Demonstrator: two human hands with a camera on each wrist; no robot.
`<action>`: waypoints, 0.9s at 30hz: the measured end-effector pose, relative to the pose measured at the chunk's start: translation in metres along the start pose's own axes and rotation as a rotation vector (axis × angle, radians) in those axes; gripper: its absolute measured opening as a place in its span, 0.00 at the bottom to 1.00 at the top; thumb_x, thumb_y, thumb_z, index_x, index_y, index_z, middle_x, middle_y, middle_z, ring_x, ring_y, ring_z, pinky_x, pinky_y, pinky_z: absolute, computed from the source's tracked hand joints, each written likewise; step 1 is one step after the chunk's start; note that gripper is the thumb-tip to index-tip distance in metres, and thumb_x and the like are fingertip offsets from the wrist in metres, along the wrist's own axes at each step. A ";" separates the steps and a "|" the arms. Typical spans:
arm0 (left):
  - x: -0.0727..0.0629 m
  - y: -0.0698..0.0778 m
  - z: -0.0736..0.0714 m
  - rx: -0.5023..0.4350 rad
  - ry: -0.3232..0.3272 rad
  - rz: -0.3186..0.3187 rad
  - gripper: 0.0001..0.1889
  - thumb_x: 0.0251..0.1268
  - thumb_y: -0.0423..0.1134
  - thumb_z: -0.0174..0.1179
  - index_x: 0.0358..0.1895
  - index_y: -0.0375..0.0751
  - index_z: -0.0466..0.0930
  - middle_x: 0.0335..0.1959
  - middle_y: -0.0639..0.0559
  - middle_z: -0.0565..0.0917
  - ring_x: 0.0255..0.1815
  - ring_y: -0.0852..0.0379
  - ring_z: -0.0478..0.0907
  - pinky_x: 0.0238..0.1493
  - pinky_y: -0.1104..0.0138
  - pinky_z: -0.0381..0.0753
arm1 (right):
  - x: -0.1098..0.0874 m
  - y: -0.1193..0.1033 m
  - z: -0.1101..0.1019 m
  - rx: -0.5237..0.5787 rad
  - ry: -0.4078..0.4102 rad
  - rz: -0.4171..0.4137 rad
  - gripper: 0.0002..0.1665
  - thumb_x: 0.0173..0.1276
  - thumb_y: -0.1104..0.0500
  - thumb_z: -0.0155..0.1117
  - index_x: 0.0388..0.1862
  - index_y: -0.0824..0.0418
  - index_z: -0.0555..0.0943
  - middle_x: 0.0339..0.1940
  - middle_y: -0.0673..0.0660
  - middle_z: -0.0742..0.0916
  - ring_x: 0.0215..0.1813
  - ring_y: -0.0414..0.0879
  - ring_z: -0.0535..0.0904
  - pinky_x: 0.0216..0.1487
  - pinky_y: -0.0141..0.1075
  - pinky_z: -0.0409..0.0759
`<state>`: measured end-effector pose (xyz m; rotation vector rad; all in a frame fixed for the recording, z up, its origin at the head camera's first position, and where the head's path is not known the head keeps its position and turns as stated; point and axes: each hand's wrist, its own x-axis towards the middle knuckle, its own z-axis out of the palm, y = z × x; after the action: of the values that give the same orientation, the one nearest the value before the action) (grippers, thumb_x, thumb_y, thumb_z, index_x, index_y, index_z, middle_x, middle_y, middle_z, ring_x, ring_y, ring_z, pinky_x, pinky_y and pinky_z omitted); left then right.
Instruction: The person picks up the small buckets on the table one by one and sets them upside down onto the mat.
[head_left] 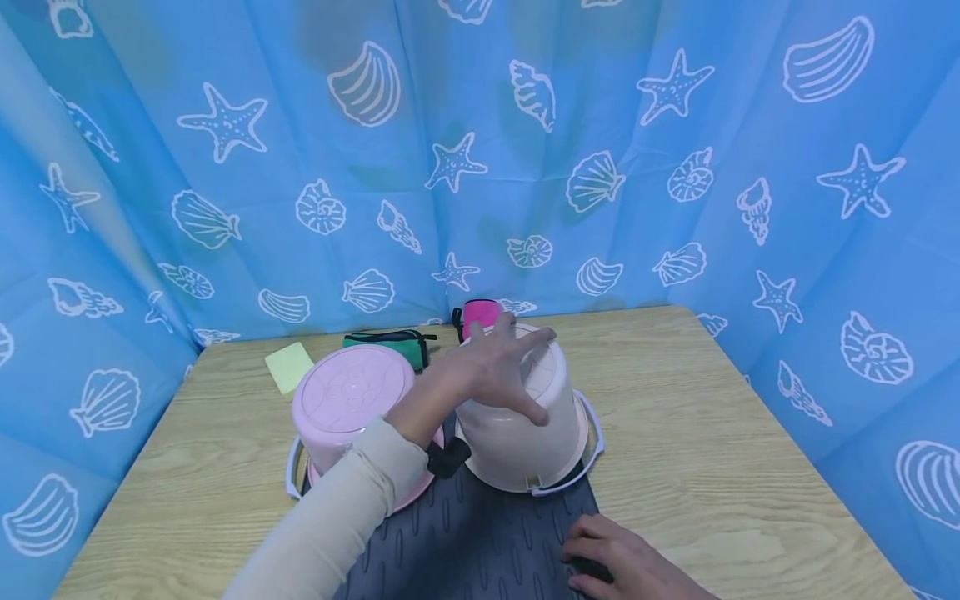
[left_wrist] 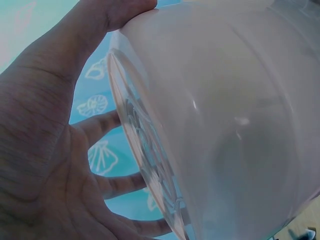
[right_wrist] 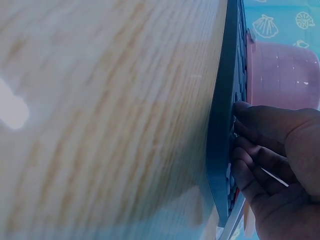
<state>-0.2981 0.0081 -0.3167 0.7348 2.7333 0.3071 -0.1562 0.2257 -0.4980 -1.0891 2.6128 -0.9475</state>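
Two buckets stand upside down on a dark grey ribbed mat (head_left: 480, 542). My left hand (head_left: 510, 371) grips the upturned base of the cream bucket (head_left: 525, 446), with the thumb down its near side and the fingers spread over the far rim. The left wrist view shows the palm (left_wrist: 45, 165) against that bucket (left_wrist: 230, 125). The pink bucket (head_left: 348, 400) sits just left of it, untouched. My right hand (head_left: 600, 557) rests its bent fingers (right_wrist: 260, 150) on the mat's (right_wrist: 227, 125) near right edge and holds nothing.
A green pouch (head_left: 390, 343), a magenta pouch (head_left: 480, 314) and a pale yellow square (head_left: 288, 365) lie behind the buckets. The wooden table (head_left: 712, 433) is ringed by a blue seashell curtain (head_left: 600, 167) at the back and sides.
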 end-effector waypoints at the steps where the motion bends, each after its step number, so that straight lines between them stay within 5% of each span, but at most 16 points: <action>1: 0.000 0.000 0.000 0.000 0.001 0.000 0.55 0.44 0.67 0.72 0.78 0.74 0.51 0.79 0.45 0.48 0.75 0.34 0.49 0.55 0.40 0.75 | 0.000 0.000 0.000 -0.003 0.002 -0.003 0.08 0.70 0.53 0.68 0.46 0.53 0.86 0.43 0.40 0.78 0.41 0.31 0.71 0.37 0.29 0.77; 16: 0.004 0.006 0.002 0.017 -0.003 -0.017 0.55 0.43 0.67 0.73 0.78 0.77 0.52 0.79 0.46 0.48 0.73 0.34 0.54 0.55 0.37 0.74 | 0.000 0.000 0.000 0.008 -0.005 0.006 0.08 0.71 0.53 0.67 0.46 0.52 0.86 0.43 0.40 0.78 0.41 0.31 0.71 0.37 0.29 0.77; 21: 0.006 0.008 0.001 0.014 -0.012 -0.017 0.55 0.43 0.67 0.73 0.78 0.76 0.52 0.80 0.46 0.46 0.75 0.31 0.49 0.58 0.31 0.67 | 0.000 0.000 0.000 0.000 0.006 -0.009 0.08 0.70 0.54 0.68 0.45 0.53 0.86 0.43 0.40 0.78 0.41 0.31 0.71 0.37 0.29 0.77; 27: 0.007 0.012 0.002 0.038 -0.011 -0.015 0.55 0.44 0.67 0.73 0.78 0.74 0.52 0.80 0.44 0.47 0.76 0.29 0.46 0.55 0.34 0.72 | 0.000 0.000 0.000 -0.001 0.013 -0.018 0.08 0.70 0.54 0.68 0.45 0.53 0.86 0.42 0.40 0.78 0.41 0.31 0.71 0.37 0.28 0.76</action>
<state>-0.2980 0.0218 -0.3170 0.7235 2.7394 0.2477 -0.1560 0.2257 -0.4977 -1.1129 2.6181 -0.9601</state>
